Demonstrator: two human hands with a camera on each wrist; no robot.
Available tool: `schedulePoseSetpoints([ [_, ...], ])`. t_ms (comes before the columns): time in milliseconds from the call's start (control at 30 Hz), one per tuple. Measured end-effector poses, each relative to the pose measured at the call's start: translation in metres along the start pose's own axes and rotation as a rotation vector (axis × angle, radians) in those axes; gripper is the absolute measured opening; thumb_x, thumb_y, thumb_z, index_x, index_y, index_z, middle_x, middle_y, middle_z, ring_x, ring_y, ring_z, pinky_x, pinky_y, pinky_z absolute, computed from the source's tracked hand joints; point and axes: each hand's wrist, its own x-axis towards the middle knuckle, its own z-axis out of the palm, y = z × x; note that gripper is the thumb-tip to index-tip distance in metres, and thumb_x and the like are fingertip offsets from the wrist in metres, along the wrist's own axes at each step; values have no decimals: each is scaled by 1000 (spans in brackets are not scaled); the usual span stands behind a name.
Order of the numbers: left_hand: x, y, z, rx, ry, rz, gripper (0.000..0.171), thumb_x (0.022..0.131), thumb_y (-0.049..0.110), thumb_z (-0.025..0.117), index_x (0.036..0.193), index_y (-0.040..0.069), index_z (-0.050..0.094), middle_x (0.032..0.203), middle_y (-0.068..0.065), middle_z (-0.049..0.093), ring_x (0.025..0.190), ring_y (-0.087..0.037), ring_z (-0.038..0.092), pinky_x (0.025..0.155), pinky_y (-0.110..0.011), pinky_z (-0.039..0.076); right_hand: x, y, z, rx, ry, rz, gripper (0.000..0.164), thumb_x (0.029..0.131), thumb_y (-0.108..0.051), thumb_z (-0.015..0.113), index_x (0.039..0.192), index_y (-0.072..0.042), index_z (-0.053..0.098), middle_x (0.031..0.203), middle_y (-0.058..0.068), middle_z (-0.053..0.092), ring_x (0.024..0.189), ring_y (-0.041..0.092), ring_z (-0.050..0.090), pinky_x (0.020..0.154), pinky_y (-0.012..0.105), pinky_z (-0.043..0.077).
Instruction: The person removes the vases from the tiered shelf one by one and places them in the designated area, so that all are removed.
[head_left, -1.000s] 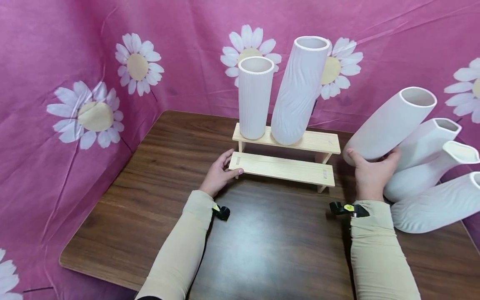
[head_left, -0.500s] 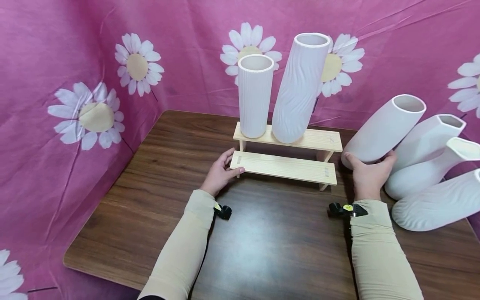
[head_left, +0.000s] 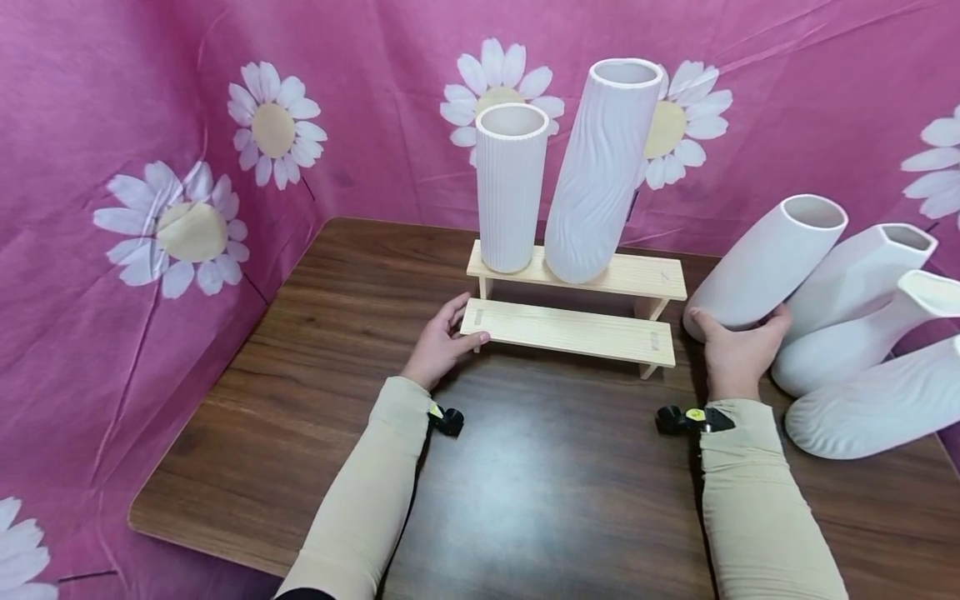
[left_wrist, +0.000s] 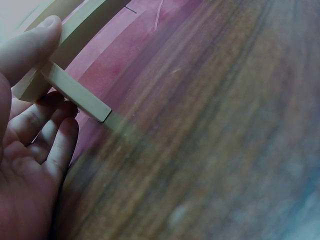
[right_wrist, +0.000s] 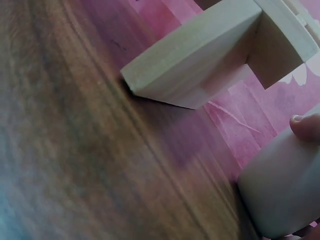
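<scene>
Left hand (head_left: 442,343) pinches left end of lower shelf (head_left: 566,336) on wooden stand (head_left: 570,321), thumb on top, other fingers below. Right hand (head_left: 742,354) grips smooth white vase (head_left: 765,267) near its base, thumb one side, fingers round the other; vase leans just right of stand. Ribbed vase (head_left: 512,200) and tall wavy vase (head_left: 600,175) sit on upper shelf (head_left: 641,273), three more vases (head_left: 840,358) far right

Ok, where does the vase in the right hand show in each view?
Head: vase right of centre, right hand at its lower end.
Left wrist: not in it.
Right wrist: vase at the lower right edge.
Shared landmark: wooden stand, in all three views.
</scene>
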Motion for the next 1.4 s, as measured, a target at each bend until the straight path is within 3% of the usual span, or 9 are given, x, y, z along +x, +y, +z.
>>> schedulePoseSetpoints([
  [333, 0, 1, 1, 8, 6, -3, 83, 87, 1, 77, 156, 2, 30, 146, -14, 54, 123, -26, 57, 89, -23, 54, -1, 9, -3, 96, -36, -62, 93, 74, -11, 88, 148, -23, 33, 146, -4, 42, 132, 8, 38, 109, 11, 26],
  [800, 2, -2, 2, -9, 0, 8, 83, 87, 0, 77, 155, 1, 31, 147, -14, 53, 122, -27, 58, 89, -24, 54, -1, 14, -7, 30, -62, -13, 91, 76, -23, 88, 149, -25, 33, 148, -5, 41, 133, 7, 36, 111, 14, 24],
  [1033, 1, -1, 0, 2, 8, 9, 82, 87, 1, 77, 155, 2, 32, 146, -14, 54, 123, -26, 57, 90, -23, 54, -6, 10, -6, 163, -55, 14, 88, 76, -11, 86, 148, -19, 36, 142, -1, 45, 132, 14, 42, 110, 18, 32],
  [1400, 1, 1, 1, -4, 7, 5, 82, 87, 1, 76, 155, 2, 31, 145, -14, 54, 121, -26, 58, 88, -23, 54, -8, -11, -10, 315, -37, 27, 90, 76, 6, 81, 149, -16, 34, 144, 2, 43, 135, 16, 40, 108, 15, 35],
])
